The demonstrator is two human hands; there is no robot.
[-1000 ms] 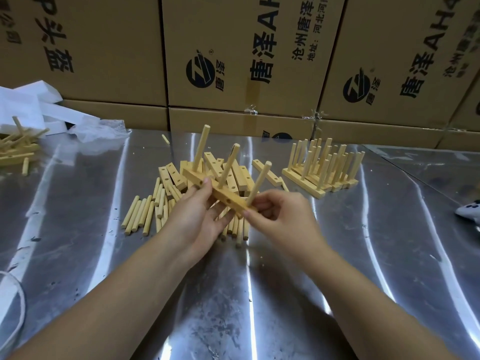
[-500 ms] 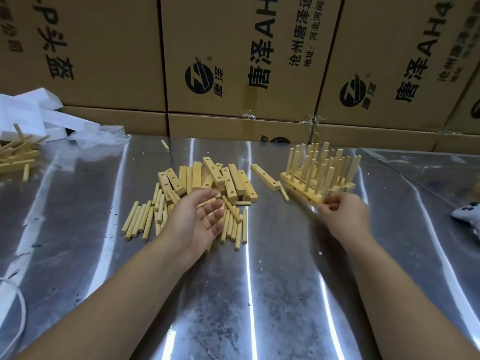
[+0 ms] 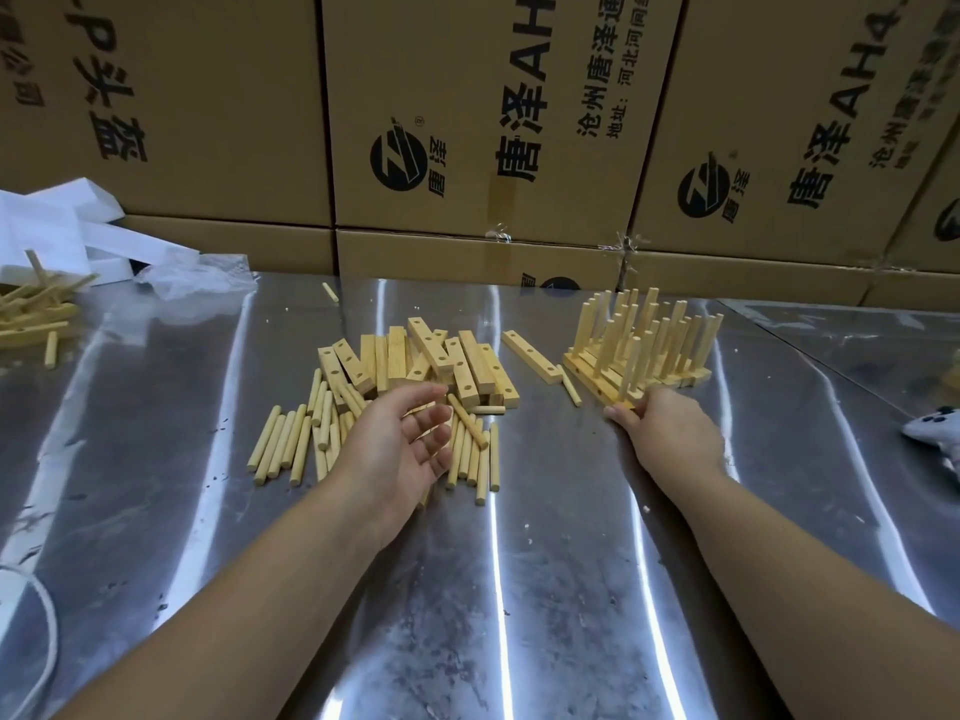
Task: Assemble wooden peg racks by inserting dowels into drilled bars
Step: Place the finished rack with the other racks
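head: r hand (image 3: 672, 431) grips rack (image 3: 592, 378), pegs (image 3: 630, 363) upright.

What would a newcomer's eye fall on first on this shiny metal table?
Probably the cluster of finished peg racks right of centre, pegs standing up, with the right hand touching its near corner. Next, the heap of drilled bars and loose dowels at centre, around the open left hand.

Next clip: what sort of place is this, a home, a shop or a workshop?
Most likely a small factory or packing workshop. A steel worktable stands against stacked printed cardboard boxes, and it holds piles of loose dowels, drilled bars and a row of assembled peg racks, which suggests batch work.
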